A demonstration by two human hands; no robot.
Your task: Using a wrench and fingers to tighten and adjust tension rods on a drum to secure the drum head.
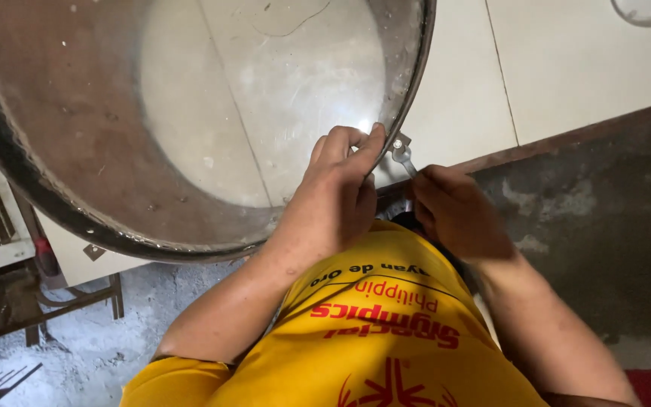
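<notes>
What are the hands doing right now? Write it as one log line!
left hand: grips drum rim | right hand: holds wrench at rim bracket | drum: tilted, open side toward camera

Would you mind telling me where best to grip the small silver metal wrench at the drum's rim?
Probably by its free handle end, from below right, as the right hand does. The small silver metal wrench has its head against the large round metal drum's rim, beside the left hand.
</notes>
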